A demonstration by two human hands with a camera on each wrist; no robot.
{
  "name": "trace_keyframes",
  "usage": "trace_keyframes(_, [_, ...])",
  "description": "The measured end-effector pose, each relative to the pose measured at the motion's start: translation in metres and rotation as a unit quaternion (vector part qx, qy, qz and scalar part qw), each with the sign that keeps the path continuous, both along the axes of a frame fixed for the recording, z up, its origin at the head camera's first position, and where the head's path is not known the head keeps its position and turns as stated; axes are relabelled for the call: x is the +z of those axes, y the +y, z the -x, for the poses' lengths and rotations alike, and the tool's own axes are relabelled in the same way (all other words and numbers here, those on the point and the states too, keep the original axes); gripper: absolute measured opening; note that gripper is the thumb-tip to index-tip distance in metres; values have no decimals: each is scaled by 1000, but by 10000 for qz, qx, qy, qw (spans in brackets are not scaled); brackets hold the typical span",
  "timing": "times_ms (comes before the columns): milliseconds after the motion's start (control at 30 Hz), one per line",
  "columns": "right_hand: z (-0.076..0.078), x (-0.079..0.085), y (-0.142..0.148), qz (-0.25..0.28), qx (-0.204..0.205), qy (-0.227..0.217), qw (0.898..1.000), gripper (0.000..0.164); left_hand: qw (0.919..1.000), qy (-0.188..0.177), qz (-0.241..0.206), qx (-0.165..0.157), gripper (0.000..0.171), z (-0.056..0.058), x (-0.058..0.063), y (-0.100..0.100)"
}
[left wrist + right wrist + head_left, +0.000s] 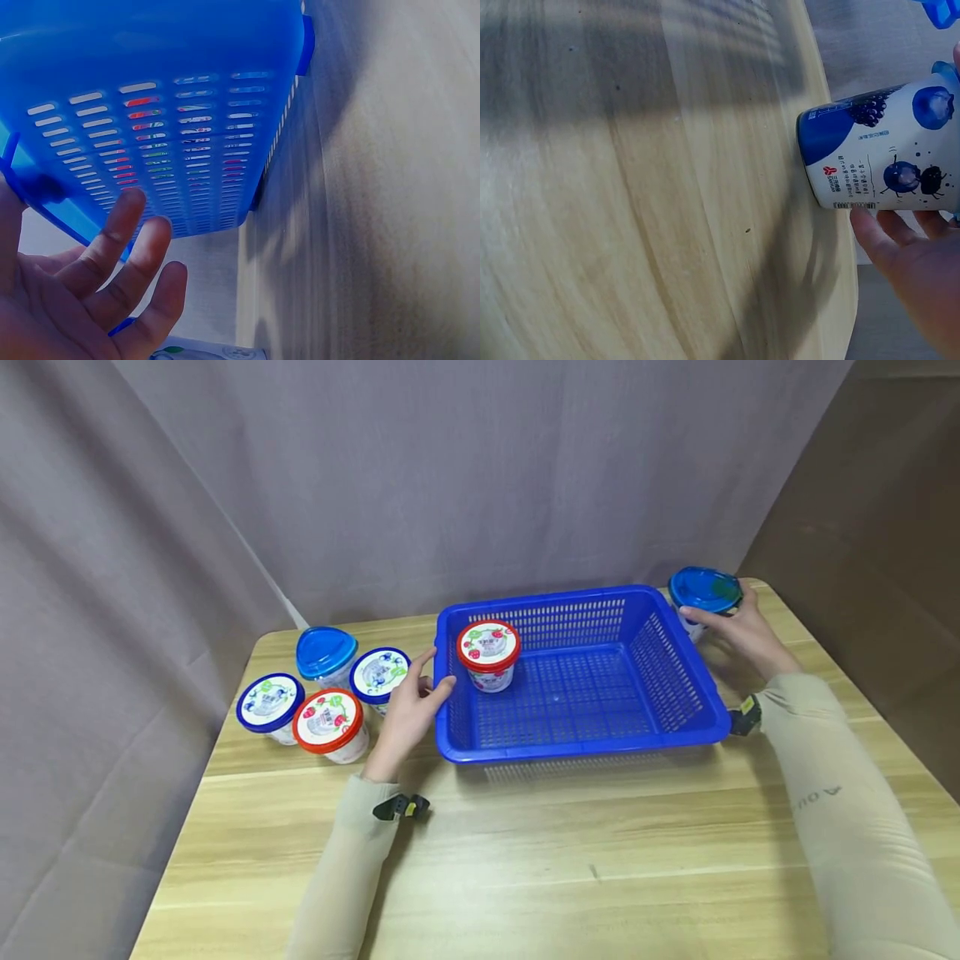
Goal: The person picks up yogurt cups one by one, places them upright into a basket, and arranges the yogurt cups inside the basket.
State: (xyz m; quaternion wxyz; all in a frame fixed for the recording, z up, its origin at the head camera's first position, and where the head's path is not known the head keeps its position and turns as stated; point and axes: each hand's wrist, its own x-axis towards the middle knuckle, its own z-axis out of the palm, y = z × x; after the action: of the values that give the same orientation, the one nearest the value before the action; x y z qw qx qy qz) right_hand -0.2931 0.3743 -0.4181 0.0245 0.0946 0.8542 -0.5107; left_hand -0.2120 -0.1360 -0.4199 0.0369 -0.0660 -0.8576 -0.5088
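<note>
My right hand [746, 631] grips a white cup with a domed blue lid [703, 591], to the right of a blue plastic basket [570, 749]. In the right wrist view the cup [885, 154] shows printed blueberries and a blackberry, with fingers along its side. Whether its base touches the table is unclear. At the basket's left rim is my left hand [408, 706], thumb over the edge. In the left wrist view its loosely bent fingers [154, 251] stand apart from the slotted wall. A red-lidded cup [489, 647] sits upright inside the basket's left end.
Left of the basket stand another domed blue-lidded cup [326, 652], two cups with flat blue-rimmed lids [270, 702] and a red-lidded cup [328, 721]. They share a wooden table [525, 852]. Grey curtain [450, 477] hangs along the back and left.
</note>
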Motion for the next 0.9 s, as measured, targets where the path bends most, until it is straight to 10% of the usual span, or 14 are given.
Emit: trace_keyframes(900, [-1,24,-2,534,-248,17,9983,115,9999,-82,-143,15,64,1,-2,2])
